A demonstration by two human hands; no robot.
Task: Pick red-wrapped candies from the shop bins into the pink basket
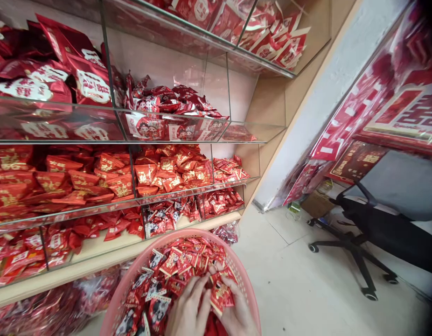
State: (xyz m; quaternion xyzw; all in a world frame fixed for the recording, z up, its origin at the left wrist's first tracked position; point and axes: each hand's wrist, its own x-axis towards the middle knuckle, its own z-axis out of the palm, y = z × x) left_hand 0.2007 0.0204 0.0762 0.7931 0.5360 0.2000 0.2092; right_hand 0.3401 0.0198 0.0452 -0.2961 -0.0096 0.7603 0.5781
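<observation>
A pink plastic basket (pixel 249 291) stands below the shelves, heaped with small red candy packets (pixel 170 261). Some of the packets on its left side carry black-and-white pictures (pixel 160 305). Both of my hands are inside the basket. My left hand (pixel 190 305) rests over the heap, its fingers stretched forward and slightly apart; its palm faces down and is hidden. At the basket's right side, my right hand (pixel 240 312) has its fingers curled around a red packet with gold print (pixel 221 294). The left fingertips are close beside that packet.
Glass-divided shelves (pixel 188 186) full of red and orange packets rise in front. Larger dark red bags (pixel 72 70) fill the upper left. Plastic-wrapped goods (pixel 55 303) lie under the bottom shelf. A black office chair (pixel 363 224) stands right on the tiled floor (pixel 289 280).
</observation>
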